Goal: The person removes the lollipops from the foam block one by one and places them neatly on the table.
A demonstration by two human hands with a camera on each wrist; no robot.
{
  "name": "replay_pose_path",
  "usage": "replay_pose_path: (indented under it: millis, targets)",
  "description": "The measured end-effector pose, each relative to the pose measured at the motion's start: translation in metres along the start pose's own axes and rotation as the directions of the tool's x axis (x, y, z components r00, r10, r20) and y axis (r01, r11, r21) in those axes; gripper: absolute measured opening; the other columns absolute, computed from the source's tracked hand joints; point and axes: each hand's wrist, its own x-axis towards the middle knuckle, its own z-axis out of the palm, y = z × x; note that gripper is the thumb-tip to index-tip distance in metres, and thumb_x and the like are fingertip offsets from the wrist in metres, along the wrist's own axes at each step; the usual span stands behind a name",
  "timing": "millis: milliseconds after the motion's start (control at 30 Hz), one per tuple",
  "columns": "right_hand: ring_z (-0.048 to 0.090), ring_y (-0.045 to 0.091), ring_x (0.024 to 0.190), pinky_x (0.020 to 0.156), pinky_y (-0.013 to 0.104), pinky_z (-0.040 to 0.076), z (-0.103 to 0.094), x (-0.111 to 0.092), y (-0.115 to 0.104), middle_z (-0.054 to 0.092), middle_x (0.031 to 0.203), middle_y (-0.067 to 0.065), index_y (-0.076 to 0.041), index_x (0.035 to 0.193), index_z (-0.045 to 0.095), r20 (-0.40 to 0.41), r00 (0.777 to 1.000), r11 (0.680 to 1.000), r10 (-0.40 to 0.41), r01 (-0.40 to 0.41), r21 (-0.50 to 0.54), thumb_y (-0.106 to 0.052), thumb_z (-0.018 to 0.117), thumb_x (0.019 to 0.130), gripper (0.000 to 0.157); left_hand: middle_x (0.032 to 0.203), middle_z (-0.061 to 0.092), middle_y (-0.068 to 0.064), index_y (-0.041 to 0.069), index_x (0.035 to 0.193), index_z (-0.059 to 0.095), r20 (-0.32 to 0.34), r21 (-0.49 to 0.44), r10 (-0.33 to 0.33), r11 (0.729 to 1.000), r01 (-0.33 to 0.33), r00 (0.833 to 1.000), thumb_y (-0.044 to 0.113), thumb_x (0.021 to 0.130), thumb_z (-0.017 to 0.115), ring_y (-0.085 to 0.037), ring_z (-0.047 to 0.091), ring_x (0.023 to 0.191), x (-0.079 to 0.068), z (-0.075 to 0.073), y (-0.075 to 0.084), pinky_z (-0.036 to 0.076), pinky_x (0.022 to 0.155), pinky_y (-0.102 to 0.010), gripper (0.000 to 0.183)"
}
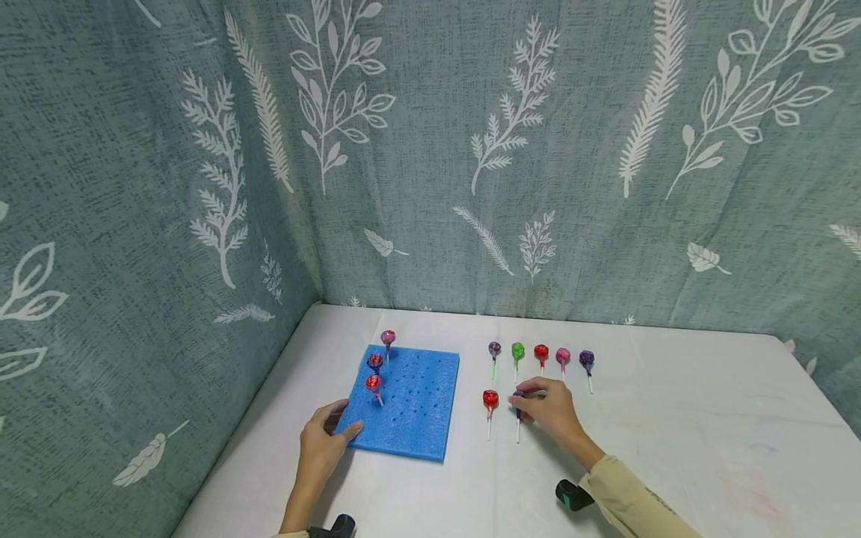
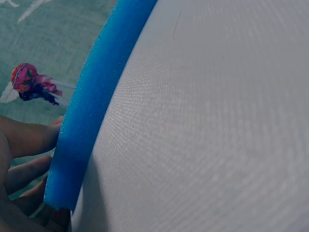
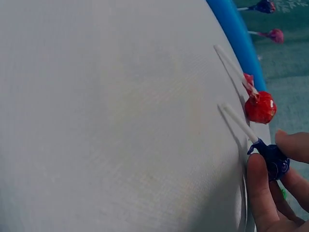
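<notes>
Held blue lollipop (image 3: 276,163) partly hidden; left sleeve (image 1: 293,534) cut off below

Head view bright, even; counter (image 1: 706,418) glowing pale, soft shadows lower centre, curtain (image 1: 101,224) darker far left. Over to wrist views: dimmer, greyer! Left grip (image 2: 26,175) sunk in gloom, lower left. Right wrist: blue board (image 3: 241,43) bowing, glints on red lollipop (image 3: 261,107), broad soft-edged shadow lower right.
</notes>
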Motion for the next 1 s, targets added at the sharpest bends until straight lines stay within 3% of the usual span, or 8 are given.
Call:
replay_pose_path:
  millis: [300, 1000]
  targets:
    - [0.055, 0.014, 0.055, 0.05, 0.024, 0.05, 0.001, 0.0017, 0.0004, 0.063, 0.087, 0.008, -0.002, 0.092, 0.069, -0.013, 0.998, 0.987, -0.067, 0.065, -0.148, -0.005, 0.08, 0.073, 0.022, 0.119, 0.057, -0.021, -0.002, 0.127, 0.055, -0.006, -0.002, 0.004, 1.0, -0.004, 1.0, 0.009, 0.081, 0.073, -0.034, 0.053, 0.108, -0.0002, 0.0017, 0.0029, 0.044, 0.091, -0.047, 0.051]
    - [0.051, 0.015, 0.056, 0.047, 0.025, 0.047, 0.0013, -0.0012, -0.0074, 0.063, 0.088, 0.007, -0.004, 0.096, 0.068, 0.019, 0.997, 0.978, -0.076, 0.078, -0.196, -0.006, 0.078, 0.074, 0.024, 0.12, 0.056, -0.022, -0.002, 0.128, 0.054, -0.01, 0.004, -0.016, 1.0, 0.016, 1.0, 0.01, 0.082, 0.072, -0.036, 0.052, 0.108, -0.0022, 0.0015, 0.0033, 0.043, 0.092, -0.049, 0.051]
